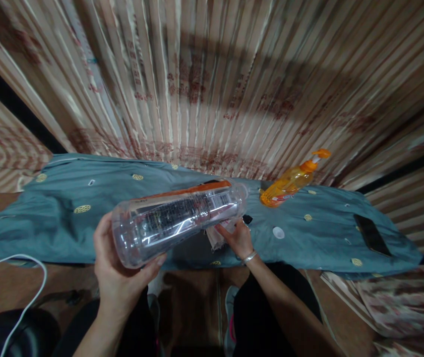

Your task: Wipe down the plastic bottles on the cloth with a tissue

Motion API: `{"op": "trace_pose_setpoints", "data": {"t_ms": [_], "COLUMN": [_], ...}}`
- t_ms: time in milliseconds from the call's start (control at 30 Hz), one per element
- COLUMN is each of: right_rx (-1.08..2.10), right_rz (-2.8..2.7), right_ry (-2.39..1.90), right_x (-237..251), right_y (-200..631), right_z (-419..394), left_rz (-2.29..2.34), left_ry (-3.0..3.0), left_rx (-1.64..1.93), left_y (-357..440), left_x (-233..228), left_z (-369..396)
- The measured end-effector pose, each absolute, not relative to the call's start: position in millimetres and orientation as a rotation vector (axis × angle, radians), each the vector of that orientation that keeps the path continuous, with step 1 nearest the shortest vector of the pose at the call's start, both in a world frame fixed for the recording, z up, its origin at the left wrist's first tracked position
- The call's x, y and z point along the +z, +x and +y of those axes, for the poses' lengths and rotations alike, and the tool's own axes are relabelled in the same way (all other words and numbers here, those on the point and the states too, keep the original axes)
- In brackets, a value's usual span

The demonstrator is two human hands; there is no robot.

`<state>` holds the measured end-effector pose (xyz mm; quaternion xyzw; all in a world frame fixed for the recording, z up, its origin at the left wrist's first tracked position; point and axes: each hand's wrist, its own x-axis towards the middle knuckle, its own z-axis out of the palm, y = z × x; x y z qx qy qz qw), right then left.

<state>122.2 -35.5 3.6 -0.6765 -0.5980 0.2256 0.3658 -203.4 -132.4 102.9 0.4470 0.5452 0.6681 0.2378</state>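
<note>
A large clear plastic bottle (180, 218) with an orange-edged label lies tilted across the middle of the head view, its neck to the right. My left hand (117, 277) is wrapped round its base end. Just below the neck, my right hand (242, 240) has its fingers closed on a pale crumpled cloth (216, 239), partly hidden by the bottle and the fingers. Whether that cloth touches the bottle I cannot tell. Beyond the right hand, a small black object (247, 219) and a white round cap (278, 232) lie on the teal patterned cloth (111, 193).
An orange pump bottle (286, 186) stands at the back right against the striped curtain (204, 99). A black phone (371, 234) lies near the cloth's right end. At the lower left, a white cable (44, 277) loops over the floor. Dark objects behind the clear bottle are mostly hidden.
</note>
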Motion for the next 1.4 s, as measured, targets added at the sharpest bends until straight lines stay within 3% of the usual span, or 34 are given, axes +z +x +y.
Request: {"op": "trace_pose_setpoints", "data": {"t_ms": [1400], "right_rx": [0.567], "right_rz": [-1.55], "right_ry": [-1.719], "right_x": [0.0], "right_y": [122.9], "right_z": [-35.1], "left_rz": [1.479], "left_ry": [1.303], "left_rx": [1.84], "left_y": [-207.6], "left_x": [97.8], "left_z": [-131.3]}}
